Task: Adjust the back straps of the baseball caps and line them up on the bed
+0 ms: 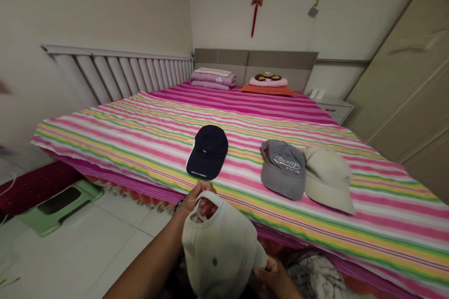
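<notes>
White cap (219, 247) in both hands (199, 198) (277, 278), lower edge cut off

striped bedspread (140, 149), folded blankets (213, 78) (pinkish), apparently a green stool (87, 191)

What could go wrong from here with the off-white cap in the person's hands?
The off-white cloth cap is held by its back opening in the left hand, with the right hand low at its edge, so it might slip off the pink-striped bedsheet's edge. The grey baseball cap touches the beige cap, so either may get nudged.
</notes>
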Tool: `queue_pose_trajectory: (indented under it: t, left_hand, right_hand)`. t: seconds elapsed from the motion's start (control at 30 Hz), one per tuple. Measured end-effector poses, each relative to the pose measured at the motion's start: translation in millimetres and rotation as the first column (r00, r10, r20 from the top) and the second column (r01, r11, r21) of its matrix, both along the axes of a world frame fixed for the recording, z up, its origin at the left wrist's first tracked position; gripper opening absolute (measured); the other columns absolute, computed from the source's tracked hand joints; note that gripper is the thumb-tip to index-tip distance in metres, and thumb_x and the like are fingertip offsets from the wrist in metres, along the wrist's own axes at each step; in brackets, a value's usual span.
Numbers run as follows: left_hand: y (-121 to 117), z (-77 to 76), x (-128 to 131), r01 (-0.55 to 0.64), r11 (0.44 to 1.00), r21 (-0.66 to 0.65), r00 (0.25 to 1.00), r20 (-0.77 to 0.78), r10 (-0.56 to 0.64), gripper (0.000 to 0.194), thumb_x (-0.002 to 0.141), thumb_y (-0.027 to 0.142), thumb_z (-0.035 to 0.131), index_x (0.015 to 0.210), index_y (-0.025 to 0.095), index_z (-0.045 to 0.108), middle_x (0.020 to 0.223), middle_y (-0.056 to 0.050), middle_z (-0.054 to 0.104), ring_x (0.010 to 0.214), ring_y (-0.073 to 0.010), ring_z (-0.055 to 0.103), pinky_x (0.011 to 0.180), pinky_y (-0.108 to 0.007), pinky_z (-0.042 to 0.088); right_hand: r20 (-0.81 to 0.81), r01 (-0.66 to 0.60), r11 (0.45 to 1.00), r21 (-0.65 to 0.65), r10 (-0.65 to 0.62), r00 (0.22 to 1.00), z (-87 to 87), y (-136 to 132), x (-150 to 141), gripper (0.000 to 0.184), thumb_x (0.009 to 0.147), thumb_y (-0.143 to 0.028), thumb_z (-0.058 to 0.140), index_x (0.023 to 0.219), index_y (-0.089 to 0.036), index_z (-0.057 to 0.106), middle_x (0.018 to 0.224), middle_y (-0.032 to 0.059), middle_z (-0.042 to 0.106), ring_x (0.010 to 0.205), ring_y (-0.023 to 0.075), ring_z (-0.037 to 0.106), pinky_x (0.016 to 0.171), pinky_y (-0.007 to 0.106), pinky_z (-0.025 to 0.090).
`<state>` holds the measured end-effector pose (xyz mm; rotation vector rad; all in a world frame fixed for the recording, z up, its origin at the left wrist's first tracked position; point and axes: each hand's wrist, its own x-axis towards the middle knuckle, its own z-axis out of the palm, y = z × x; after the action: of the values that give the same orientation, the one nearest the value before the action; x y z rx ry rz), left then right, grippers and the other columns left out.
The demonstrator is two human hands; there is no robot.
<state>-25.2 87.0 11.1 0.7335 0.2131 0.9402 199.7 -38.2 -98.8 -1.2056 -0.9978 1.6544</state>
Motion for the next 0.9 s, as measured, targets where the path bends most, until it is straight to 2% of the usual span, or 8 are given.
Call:
queue_pose_trajectory:
  t: [0.17, 0.27, 0.4, 0.5, 0.6, 0.73, 0.8, 0.9]
  left_hand:
    - [-8.6, 11.3, -7.4, -0.094, 0.984, 0.148, 0.984, -0.136, 0.115, 0.038, 0.059, 0.046, 0.069, 0.051, 0.012, 0.053, 0.033, 0.003, 0.044, 0.029, -0.0075, 0.040, 0.043, -0.024, 0.038]
    - [-13.4, 20.4, -5.0, -0.090, 0.985, 0.147, 0.943, -0.305, 0.132, 0.035, 0.052, 0.040, 0.075, 0.053, 0.012, 0.053, 0.036, 0.001, 0.050, 0.032, -0.0086, 0.045, 0.040, -0.021, 0.035]
    - [-19.8, 37.6, 15.3, -0.014, 0.997, 0.072, 0.917, -0.398, 0.042, 0.038, 0.050, 0.042, 0.076, 0.055, 0.011, 0.054, 0.039, 0.000, 0.053, 0.033, -0.0081, 0.045, 0.034, -0.017, 0.028]
    - [-22.7, 50.1, 37.3, 0.135, 0.991, 0.008, 0.883, -0.454, -0.116, 0.035, 0.054, 0.039, 0.075, 0.057, 0.009, 0.058, 0.041, -0.001, 0.053, 0.036, -0.0074, 0.046, 0.037, -0.018, 0.031]
    - [-23.3, 60.4, 52.0, 0.255, 0.966, -0.052, 0.840, -0.483, -0.248, 0.037, 0.064, 0.045, 0.065, 0.062, 0.008, 0.062, 0.044, -0.003, 0.056, 0.037, -0.0086, 0.048, 0.040, -0.020, 0.036]
    - [-20.3, 70.9, 48.1, 0.323, 0.944, -0.065, 0.826, -0.468, -0.314, 0.034, 0.071, 0.039, 0.058, 0.072, 0.006, 0.066, 0.054, -0.008, 0.063, 0.047, -0.0133, 0.057, 0.046, -0.021, 0.041]
    - [-18.0, 72.5, 40.3, 0.346, 0.935, -0.082, 0.815, -0.467, -0.343, 0.026, 0.066, 0.025, 0.060, 0.082, 0.006, 0.067, 0.064, -0.010, 0.067, 0.054, -0.0145, 0.060, 0.048, -0.020, 0.041]
    - [-15.1, 67.1, 30.6, 0.379, 0.916, -0.134, 0.820, -0.409, -0.400, 0.037, 0.055, 0.007, 0.059, 0.091, 0.006, 0.067, 0.076, -0.011, 0.070, 0.065, -0.0164, 0.064, 0.055, -0.021, 0.044]
  right_hand:
    - [-0.001, 0.032, 0.999, 0.010, -0.032, 0.999, -7.0, -8.0, -2.3, 0.031, 0.058, -0.043, 0.070, 0.071, -0.014, 0.065, 0.058, 0.0005, 0.059, 0.044, 0.0087, 0.042, 0.040, 0.018, 0.029]
    - [0.164, 0.021, 0.995, 0.094, -0.036, 0.986, -1.7, 1.6, 6.0, 0.024, 0.057, -0.038, 0.070, 0.069, -0.018, 0.066, 0.059, 0.0012, 0.062, 0.050, 0.0161, 0.053, 0.046, 0.025, 0.039]
    - [0.407, 0.161, 0.934, 0.320, -0.290, 0.866, 52.3, 24.3, 21.1, 0.021, 0.055, -0.032, 0.071, 0.074, -0.024, 0.067, 0.079, 0.0056, 0.069, 0.079, 0.0283, 0.061, 0.071, 0.038, 0.046]
    - [0.302, 0.147, 0.897, 0.417, -0.289, 0.908, 112.2, 35.6, 15.9, 0.027, 0.074, -0.038, 0.056, 0.094, -0.022, 0.064, 0.099, 0.0092, 0.066, 0.095, 0.0256, 0.058, 0.085, 0.038, 0.042]
    - [0.275, 0.001, 0.866, 0.500, -0.160, 0.948, 149.0, 39.6, -2.2, 0.043, 0.070, -0.039, 0.063, 0.108, -0.020, 0.058, 0.099, 0.0083, 0.066, 0.091, 0.0237, 0.058, 0.078, 0.034, 0.044]
    - [0.112, 0.043, 0.929, 0.369, -0.090, 0.990, 153.9, 37.6, -18.0, 0.024, 0.070, -0.039, 0.064, 0.075, -0.016, 0.059, 0.062, 0.0020, 0.064, 0.054, 0.0138, 0.054, 0.053, 0.026, 0.042]
    - [0.017, 0.120, 0.949, 0.291, -0.130, 0.991, 151.7, 35.0, -18.8, 0.025, 0.067, -0.038, 0.068, 0.068, -0.016, 0.056, 0.062, 0.0026, 0.065, 0.052, 0.0128, 0.054, 0.051, 0.024, 0.040]
    - [-0.118, 0.173, 0.958, 0.229, -0.149, 0.982, 152.5, 31.3, -17.9, 0.026, 0.063, -0.035, 0.071, 0.071, -0.016, 0.056, 0.062, 0.0027, 0.066, 0.053, 0.0133, 0.055, 0.050, 0.023, 0.040]
